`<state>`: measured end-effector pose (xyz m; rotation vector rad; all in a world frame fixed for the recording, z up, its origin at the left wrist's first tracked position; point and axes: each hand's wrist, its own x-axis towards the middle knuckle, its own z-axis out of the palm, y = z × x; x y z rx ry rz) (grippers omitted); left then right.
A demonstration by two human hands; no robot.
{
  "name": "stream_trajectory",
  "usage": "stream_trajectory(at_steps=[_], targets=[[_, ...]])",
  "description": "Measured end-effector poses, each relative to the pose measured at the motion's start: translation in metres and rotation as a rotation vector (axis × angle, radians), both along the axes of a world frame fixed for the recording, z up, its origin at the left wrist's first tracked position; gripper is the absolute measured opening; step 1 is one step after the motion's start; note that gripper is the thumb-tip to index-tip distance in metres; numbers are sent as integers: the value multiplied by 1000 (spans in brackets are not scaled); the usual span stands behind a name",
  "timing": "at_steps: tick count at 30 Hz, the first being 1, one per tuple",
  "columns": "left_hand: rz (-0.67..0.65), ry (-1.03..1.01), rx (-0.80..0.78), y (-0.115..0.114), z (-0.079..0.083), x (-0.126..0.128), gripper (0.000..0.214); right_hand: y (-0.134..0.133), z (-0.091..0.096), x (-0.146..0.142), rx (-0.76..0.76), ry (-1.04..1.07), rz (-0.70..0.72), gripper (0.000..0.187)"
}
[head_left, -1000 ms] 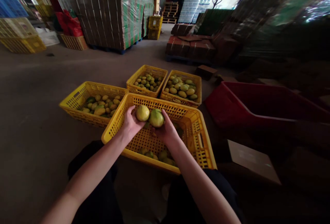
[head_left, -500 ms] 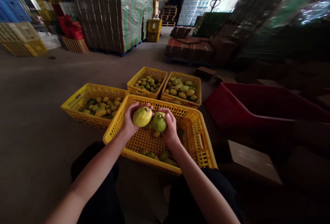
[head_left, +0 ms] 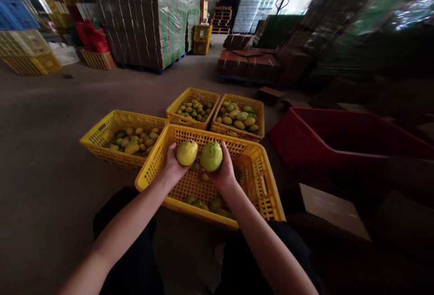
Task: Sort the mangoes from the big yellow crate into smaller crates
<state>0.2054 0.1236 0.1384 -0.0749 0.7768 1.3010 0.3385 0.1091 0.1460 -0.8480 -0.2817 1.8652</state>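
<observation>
My left hand [head_left: 175,164] is closed around a smooth yellow fruit [head_left: 186,152], rounded like a guava or small papaya. In my right hand [head_left: 223,170] rests a green fruit [head_left: 211,156] of similar size, its surface slightly lumpy, with a small nub at the top. The two fruits are held side by side, a small gap apart, above a large yellow slotted plastic crate [head_left: 264,168]. Inside that crate more green and yellow fruits [head_left: 197,203] lie along the near side. A few others lie partly hidden beneath my hands.
Three smaller yellow crates of fruit stand beyond: left [head_left: 101,125], far middle [head_left: 176,102] and far right [head_left: 260,118]. A red bin [head_left: 298,143] and a cardboard box [head_left: 334,209] are at right. Wrapped pallet stacks [head_left: 135,19] rise behind.
My right hand has turned the green fruit upward, so its side now shows and the hand lies beneath it. The yellow fruit has also turned a little in my left hand.
</observation>
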Motion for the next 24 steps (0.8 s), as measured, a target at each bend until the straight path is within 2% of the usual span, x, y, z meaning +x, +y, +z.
stream_trajectory(at_steps=[4, 9, 13, 17, 20, 23, 24], targets=[[-58, -133, 47, -1, 4, 1, 28, 0, 3, 6, -55, 95, 86, 49], [-51, -225, 60, -3, 7, 0, 34, 2, 1, 10, -138, 141, 73, 49], [-149, -223, 73, -5, 4, -6, 38, 2, -3, 18, -140, 141, 83, 47], [-346, -103, 32, -14, -12, -1, 39, -1, -2, 35, -152, 118, 36, 45], [-509, 123, -11, -38, -38, 12, 37, -4, 1, 52, -217, 67, -93, 36], [-840, 232, -57, -76, -70, 20, 33, -9, 2, 69, -234, 48, -211, 32], [-1015, 293, -74, -89, -78, 21, 31, -10, 1, 74, -235, 53, -233, 32]])
